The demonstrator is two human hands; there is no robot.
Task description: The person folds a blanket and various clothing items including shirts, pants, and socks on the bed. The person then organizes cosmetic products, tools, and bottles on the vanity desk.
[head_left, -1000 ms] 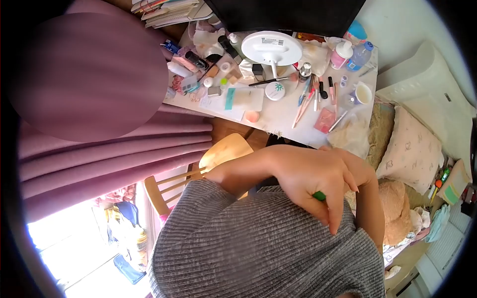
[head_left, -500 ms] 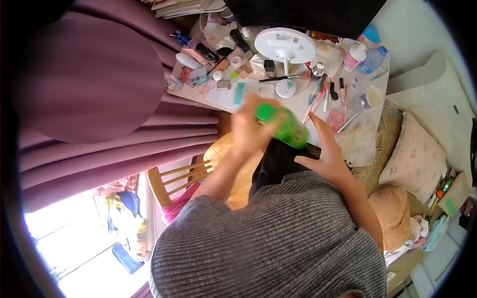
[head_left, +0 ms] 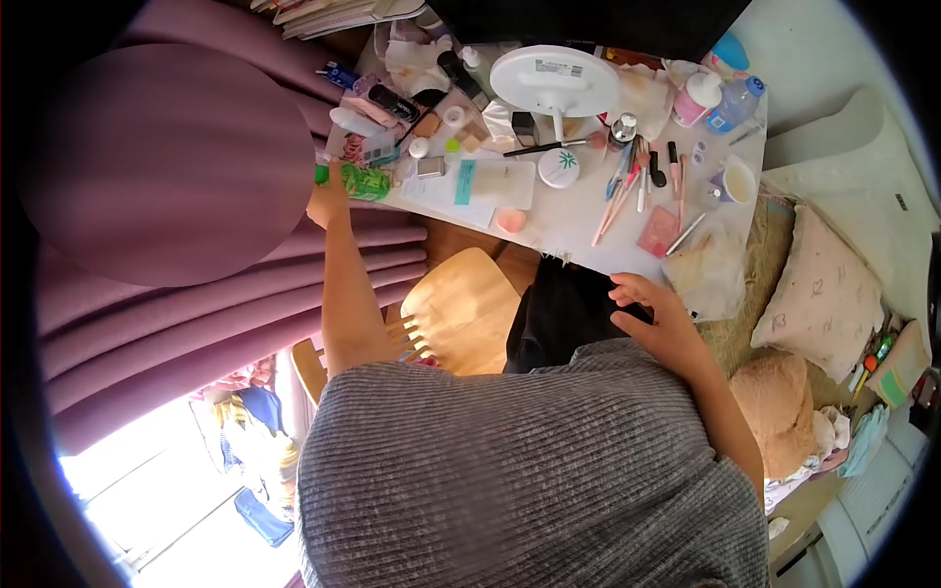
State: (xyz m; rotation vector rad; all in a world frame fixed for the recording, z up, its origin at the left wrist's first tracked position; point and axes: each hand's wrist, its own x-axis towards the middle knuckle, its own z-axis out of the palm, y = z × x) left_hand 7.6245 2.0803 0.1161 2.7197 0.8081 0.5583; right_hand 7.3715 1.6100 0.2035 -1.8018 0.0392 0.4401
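My left hand (head_left: 327, 196) is closed round a green bottle (head_left: 365, 182) with a green cap, at the left end of the cluttered table (head_left: 578, 230). Part of that hand lies at the edge of a dark round blur. My right hand (head_left: 655, 312) is held in the air near the table's front edge, fingers apart, with nothing in it. Beyond it on the table are a pink square (head_left: 659, 231), brushes (head_left: 615, 211) and a white round container (head_left: 559, 168).
A wooden chair (head_left: 461, 309) stands below the table. Behind the round white mirror (head_left: 555, 82) is a dark screen (head_left: 588, 22). Purple curtains (head_left: 235, 318) hang at the left; a pillow (head_left: 818, 294) lies on the bed at the right. A paper cup (head_left: 737, 182) stands near the table's right edge.
My hands were together at first, then the green bottle showed in my left hand. That hand has carried it left to the table's end. My right hand has stayed near the front edge.
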